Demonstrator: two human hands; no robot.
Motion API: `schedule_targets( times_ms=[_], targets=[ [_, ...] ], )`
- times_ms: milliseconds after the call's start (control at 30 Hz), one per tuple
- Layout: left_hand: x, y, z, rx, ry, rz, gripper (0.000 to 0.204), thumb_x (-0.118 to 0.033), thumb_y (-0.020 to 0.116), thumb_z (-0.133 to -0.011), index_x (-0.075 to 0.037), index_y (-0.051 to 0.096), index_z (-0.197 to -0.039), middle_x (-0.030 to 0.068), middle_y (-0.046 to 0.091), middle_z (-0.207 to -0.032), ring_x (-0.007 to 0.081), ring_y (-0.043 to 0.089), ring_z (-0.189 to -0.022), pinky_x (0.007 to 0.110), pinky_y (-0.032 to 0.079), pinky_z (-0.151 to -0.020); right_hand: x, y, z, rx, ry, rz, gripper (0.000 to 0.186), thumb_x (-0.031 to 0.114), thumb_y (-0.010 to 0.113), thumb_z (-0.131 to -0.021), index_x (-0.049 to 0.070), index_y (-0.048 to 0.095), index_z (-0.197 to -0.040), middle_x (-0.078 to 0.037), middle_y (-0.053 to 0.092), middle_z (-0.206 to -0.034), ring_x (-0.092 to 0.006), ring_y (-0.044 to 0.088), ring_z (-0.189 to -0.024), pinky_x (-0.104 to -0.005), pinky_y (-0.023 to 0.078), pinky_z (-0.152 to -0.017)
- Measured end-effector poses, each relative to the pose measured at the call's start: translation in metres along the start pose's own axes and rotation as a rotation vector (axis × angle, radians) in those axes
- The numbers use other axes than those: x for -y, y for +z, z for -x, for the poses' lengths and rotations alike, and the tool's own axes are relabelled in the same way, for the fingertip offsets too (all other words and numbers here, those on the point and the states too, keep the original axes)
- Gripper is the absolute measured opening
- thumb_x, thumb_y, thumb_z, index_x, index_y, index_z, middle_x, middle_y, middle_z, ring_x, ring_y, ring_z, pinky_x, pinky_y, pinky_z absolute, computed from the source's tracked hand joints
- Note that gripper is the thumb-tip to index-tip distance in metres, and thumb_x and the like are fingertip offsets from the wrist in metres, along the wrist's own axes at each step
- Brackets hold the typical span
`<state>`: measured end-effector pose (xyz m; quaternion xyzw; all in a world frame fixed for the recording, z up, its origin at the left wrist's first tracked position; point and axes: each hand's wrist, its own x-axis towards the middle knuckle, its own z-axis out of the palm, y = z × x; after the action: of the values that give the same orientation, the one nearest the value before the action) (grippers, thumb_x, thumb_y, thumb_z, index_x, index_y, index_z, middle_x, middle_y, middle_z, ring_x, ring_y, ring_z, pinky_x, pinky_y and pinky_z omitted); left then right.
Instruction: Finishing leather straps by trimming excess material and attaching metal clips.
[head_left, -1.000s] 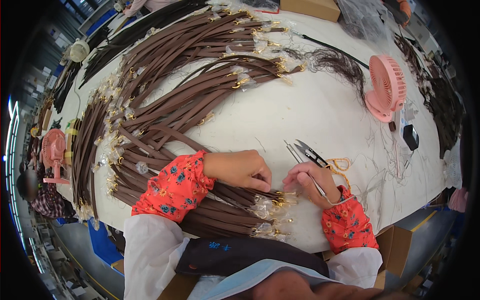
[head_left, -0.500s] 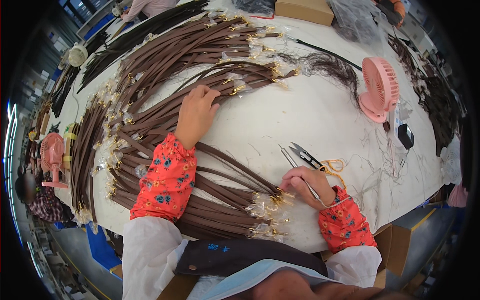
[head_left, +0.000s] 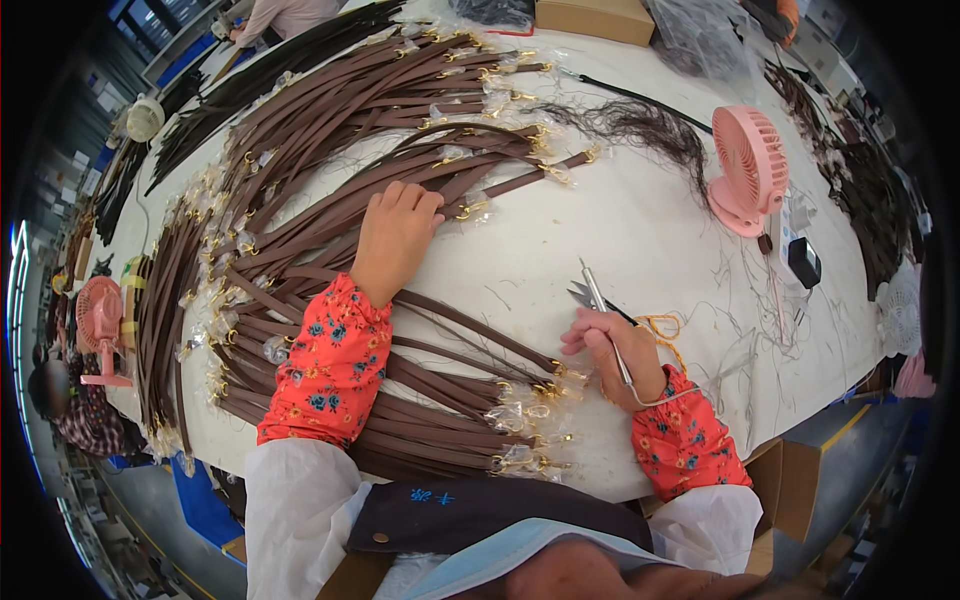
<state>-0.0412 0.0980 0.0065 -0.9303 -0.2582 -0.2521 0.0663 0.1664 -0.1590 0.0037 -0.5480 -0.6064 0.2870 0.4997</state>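
Note:
Brown leather-like straps (head_left: 340,120) with gold metal clasps and clear plastic wrapping lie in a large fanned heap. My left hand (head_left: 396,235) is among them, its fingers curled over a brown strap (head_left: 455,185); what lies under the palm is hidden. In my right hand (head_left: 620,360) is a slim pen-shaped metal tool (head_left: 597,290), tip pointing away from me, with a thin cord running past the wrist. Small black scissors (head_left: 582,294) lie just beyond that hand, partly covered by it and the tool. Beside them is a coil of orange cord (head_left: 664,335).
A pink fan (head_left: 745,165) stands at the right, near a white power strip (head_left: 790,240); another pink fan (head_left: 100,320) is far left. Dark loose threads (head_left: 640,122) and a cardboard box (head_left: 595,20) lie at the back. Another person (head_left: 285,15) sits at the far left.
My right hand has shifted slightly away from the clasps, and the tool tip has risen and now overlaps the scissors. My left hand stays on the straps. The whole view has moved slightly.

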Motion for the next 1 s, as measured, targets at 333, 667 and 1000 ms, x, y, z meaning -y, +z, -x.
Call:
schedule_targets(
  times_ms=[333, 667, 1000],
  targets=[
    [-0.098, 0.0, 0.012, 0.117, 0.313, 0.614, 0.008, -0.009, 0.066, -0.084, -0.005, 0.065, -0.091, 0.0072, 0.061, -0.084, 0.0268, 0.058, -0.081, 0.038, 0.048, -0.072, 0.002, -0.012, -0.007, -0.243, 0.025, 0.261, 0.015, 0.011, 0.047, -0.102, 0.003, 0.057, -0.11, -0.012, 0.069, -0.096, -0.0163, 0.058, -0.067, -0.0278, 0.048, -0.068],
    [-0.101, 0.002, 0.016, 0.231, 0.181, 0.861, 0.01, -0.006, 0.071, -0.083, -0.003, 0.063, -0.088, 0.0081, 0.057, -0.083, 0.0273, 0.057, -0.073, 0.035, 0.047, -0.066, -0.007, -0.005, -0.009, -0.095, -0.075, 0.219, 0.029, -0.007, 0.064, -0.083, 0.004, 0.059, -0.109, -0.014, 0.067, -0.094, -0.0282, 0.065, -0.079, -0.0338, 0.051, -0.069],
    [-0.099, -0.016, 0.013, 0.556, -0.042, 0.936, 0.028, -0.009, 0.077, -0.077, -0.005, 0.056, -0.093, 0.0086, 0.055, -0.09, 0.0233, 0.059, -0.071, 0.035, 0.047, -0.064, -0.004, -0.01, -0.012, -0.027, -0.122, 0.366, 0.021, -0.008, 0.065, -0.079, 0.005, 0.056, -0.094, -0.011, 0.053, -0.078, -0.0299, 0.055, -0.073, -0.0379, 0.045, -0.065]
  ],
)
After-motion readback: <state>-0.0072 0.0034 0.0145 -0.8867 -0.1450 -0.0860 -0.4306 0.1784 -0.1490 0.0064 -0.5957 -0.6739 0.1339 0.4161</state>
